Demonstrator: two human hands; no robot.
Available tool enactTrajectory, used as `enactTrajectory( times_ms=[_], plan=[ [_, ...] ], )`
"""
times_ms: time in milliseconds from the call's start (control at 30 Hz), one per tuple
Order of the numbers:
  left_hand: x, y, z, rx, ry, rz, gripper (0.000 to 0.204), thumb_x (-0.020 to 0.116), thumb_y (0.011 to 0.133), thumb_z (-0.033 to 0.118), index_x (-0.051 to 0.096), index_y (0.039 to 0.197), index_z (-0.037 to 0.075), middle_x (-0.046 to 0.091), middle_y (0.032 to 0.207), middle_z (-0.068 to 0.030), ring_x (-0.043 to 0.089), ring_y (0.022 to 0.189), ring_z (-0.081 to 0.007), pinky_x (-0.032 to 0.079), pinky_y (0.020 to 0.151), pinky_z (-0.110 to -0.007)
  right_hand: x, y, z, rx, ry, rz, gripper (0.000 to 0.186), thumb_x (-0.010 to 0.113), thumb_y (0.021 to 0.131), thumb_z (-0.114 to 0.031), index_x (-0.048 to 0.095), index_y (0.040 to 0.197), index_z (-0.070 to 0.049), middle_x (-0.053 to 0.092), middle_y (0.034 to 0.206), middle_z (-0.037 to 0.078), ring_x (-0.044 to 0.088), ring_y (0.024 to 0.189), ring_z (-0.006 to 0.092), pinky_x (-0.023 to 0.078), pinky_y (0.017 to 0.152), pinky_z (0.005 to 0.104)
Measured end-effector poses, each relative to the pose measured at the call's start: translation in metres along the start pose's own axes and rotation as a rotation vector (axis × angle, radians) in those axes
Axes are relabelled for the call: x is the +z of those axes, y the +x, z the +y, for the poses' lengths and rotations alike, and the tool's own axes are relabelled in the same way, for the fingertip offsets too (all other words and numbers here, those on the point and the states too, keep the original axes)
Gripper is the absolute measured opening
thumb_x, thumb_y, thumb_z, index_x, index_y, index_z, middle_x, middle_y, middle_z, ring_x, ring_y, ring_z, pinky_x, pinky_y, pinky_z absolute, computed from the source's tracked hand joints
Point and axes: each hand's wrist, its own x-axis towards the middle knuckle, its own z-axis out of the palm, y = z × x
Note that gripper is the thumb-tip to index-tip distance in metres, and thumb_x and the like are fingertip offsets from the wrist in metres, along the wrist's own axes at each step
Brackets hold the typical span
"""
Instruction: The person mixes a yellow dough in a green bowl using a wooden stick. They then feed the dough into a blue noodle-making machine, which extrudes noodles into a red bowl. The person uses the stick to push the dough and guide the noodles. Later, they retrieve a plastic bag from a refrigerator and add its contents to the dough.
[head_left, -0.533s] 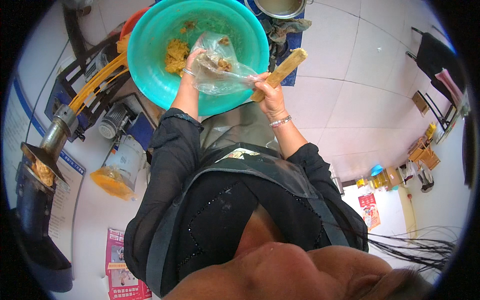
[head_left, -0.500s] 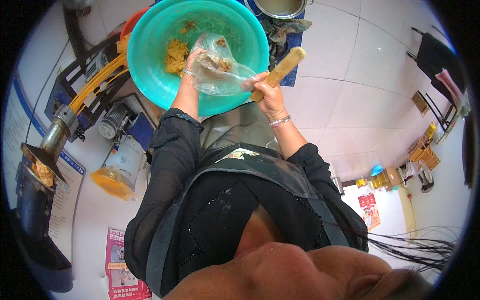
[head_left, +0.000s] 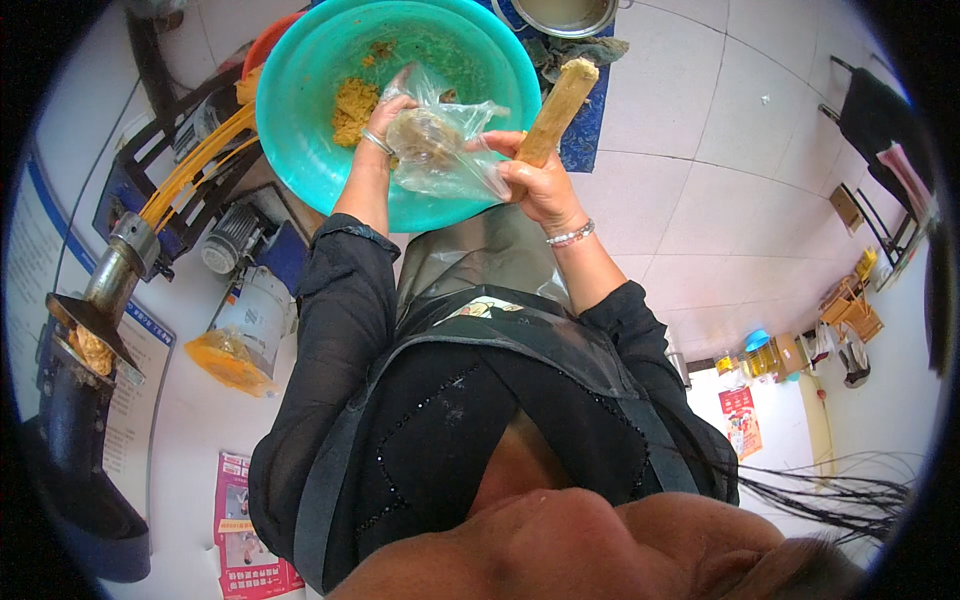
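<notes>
Over a large turquoise basin [head_left: 285, 130], my left hand [head_left: 392, 118] is closed on a crumpled clear plastic bag [head_left: 450, 180] with a brownish lump showing through it. My right hand [head_left: 542, 190] grips a short, thick wooden stick [head_left: 560, 112], its upper end smeared with dough, tilted up and to the right. Some fingers of that hand are also at the bag's right edge. Inside the basin, next to my left hand, lies a crumbly yellow lump of dough [head_left: 352, 108]. Smaller bits stick to the basin's wall.
At the left, a metal press [head_left: 112, 262] has yellow strands [head_left: 205, 160] coming from its tube. A motor [head_left: 230, 240] stands nearby. Beyond the basin are a metal pot [head_left: 565, 14] and a dark rag [head_left: 575, 52] on a blue surface. A black chair [head_left: 870, 125] stands far right.
The bag has been pulled wider between my hands, and its right edge has risen. My right hand has shifted slightly right, and the stick now stands more upright.
</notes>
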Motion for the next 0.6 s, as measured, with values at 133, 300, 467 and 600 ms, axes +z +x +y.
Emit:
enactTrajectory(
  times_ms=[133, 300, 467, 600],
  plan=[
    [0.006, 0.010, 0.008, -0.157, -0.206, 0.058, 0.026, 0.057, 0.080, 0.012, 0.060, 0.104, 0.003, 0.065, 0.081, -0.0112, 0.065, 0.068, -0.0254, 0.055, 0.065, -0.039, 0.024, -0.001, 0.016, -0.317, -0.580, -0.353, 0.043, 0.055, 0.075, 0.000, 0.062, 0.118, -0.002, 0.065, 0.110, 0.007, 0.061, 0.107, 0.0232, 0.046, 0.091, 0.0350],
    [-0.009, 0.039, -0.028, 0.041, -0.352, 0.416, 0.027, 0.054, 0.081, 0.014, 0.059, 0.103, -0.001, 0.062, 0.102, -0.0168, 0.063, 0.087, -0.0321, 0.053, 0.077, -0.044, 0.048, -0.001, 0.037, -0.578, -1.201, -0.267, 0.034, 0.066, 0.068, 0.000, 0.064, 0.101, -0.008, 0.063, 0.115, 0.010, 0.059, 0.105, 0.0277, 0.044, 0.084, 0.0380],
    [0.041, -0.005, -0.025, 0.278, -0.396, 0.109, 0.033, 0.045, 0.088, 0.016, 0.055, 0.118, 0.009, 0.064, 0.109, -0.0160, 0.064, 0.095, -0.0298, 0.053, 0.084, -0.046, 0.028, 0.041, 0.029, -0.502, -0.564, 0.062, 0.031, 0.059, 0.075, 0.002, 0.066, 0.104, -0.006, 0.067, 0.106, 0.009, 0.064, 0.091, 0.0221, 0.052, 0.078, 0.0346],
    [0.033, -0.025, -0.016, 0.150, -0.183, -0.042, 0.042, 0.044, 0.087, 0.011, 0.053, 0.128, 0.009, 0.063, 0.112, -0.0122, 0.063, 0.101, -0.0260, 0.052, 0.088, -0.040, 0.007, 0.042, -0.015, -0.183, 0.135, 0.071, 0.033, 0.056, 0.077, -0.002, 0.063, 0.109, 0.002, 0.067, 0.107, 0.008, 0.053, 0.067, 0.0070, 0.046, 0.064, 0.0219]
  ],
)
